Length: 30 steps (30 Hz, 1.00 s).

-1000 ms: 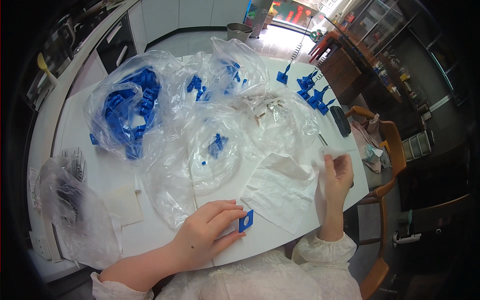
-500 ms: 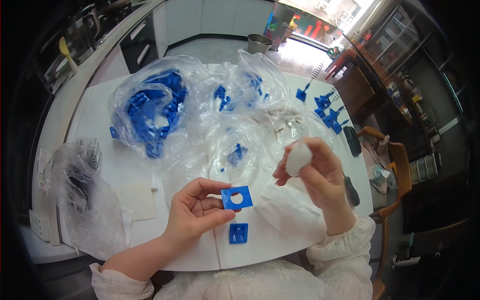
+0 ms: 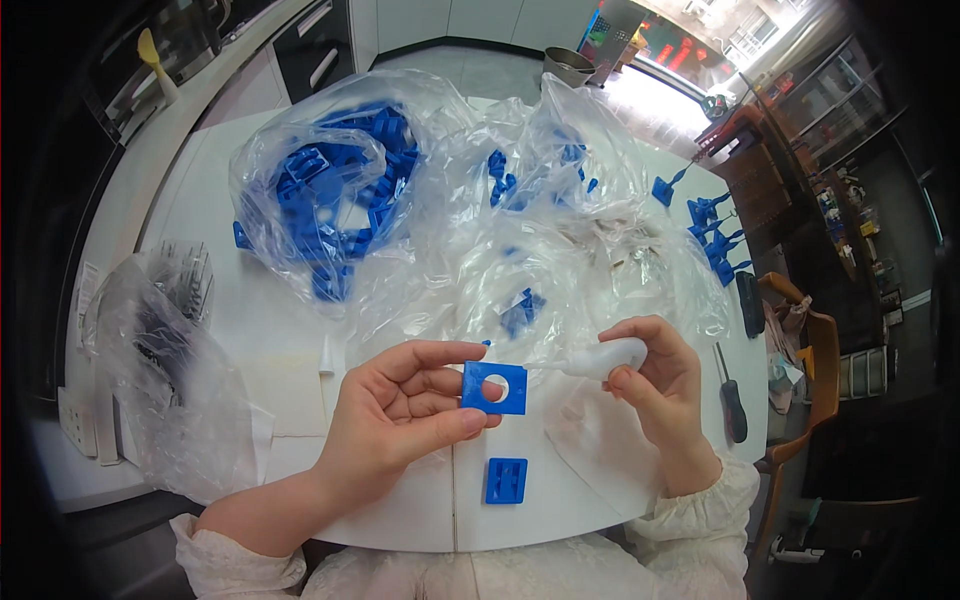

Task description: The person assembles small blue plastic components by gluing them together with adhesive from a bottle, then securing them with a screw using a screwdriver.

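Two hands meet above the white table: my left hand pinches a blue square plate between thumb and fingertips, its holed face toward me. My right hand is curled around a white tool, lying crosswise, tip pointing left at the plate.

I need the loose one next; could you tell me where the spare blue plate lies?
Head view: the spare blue plate lies on the white table's near edge, just below the left hand.
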{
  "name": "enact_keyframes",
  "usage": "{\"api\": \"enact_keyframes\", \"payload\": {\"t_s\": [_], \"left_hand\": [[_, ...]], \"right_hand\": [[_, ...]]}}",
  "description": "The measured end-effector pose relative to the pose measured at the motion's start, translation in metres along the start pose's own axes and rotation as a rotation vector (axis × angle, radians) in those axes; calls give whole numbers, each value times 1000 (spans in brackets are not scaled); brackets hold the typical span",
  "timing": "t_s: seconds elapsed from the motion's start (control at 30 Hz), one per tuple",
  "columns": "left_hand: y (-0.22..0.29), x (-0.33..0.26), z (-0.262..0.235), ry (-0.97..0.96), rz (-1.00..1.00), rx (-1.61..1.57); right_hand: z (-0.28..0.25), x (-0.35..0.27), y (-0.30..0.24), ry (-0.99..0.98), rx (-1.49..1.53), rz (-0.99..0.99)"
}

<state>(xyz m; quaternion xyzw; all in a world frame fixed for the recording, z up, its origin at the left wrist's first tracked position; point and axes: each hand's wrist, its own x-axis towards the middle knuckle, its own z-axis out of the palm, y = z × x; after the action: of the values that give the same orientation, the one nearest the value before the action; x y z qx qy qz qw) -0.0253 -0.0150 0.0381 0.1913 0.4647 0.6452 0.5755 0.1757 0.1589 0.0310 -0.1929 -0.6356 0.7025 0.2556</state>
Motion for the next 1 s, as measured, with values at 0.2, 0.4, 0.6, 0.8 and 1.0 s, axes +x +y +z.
{"api": "enact_keyframes", "payload": {"t_s": [0.2, 0.4, 0.6, 0.8, 1.0], "left_hand": [[-2, 0, 0, -3, 2, 14], [-4, -1, 2, -23, 2, 0], [-6, -1, 0, -45, -7, 3], [-8, 0, 0, -43, -1, 3], [-7, 0, 1, -49, -2, 17]], "right_hand": [[3, -2, -8, -2, -205, -136], [6, -6, -16, -7, -316, -175], [6, -7, -16, 6, -365, -192], [8, -8, -17, 21, -377, -196], [8, -9, -17, 27, -414, -206]]}}
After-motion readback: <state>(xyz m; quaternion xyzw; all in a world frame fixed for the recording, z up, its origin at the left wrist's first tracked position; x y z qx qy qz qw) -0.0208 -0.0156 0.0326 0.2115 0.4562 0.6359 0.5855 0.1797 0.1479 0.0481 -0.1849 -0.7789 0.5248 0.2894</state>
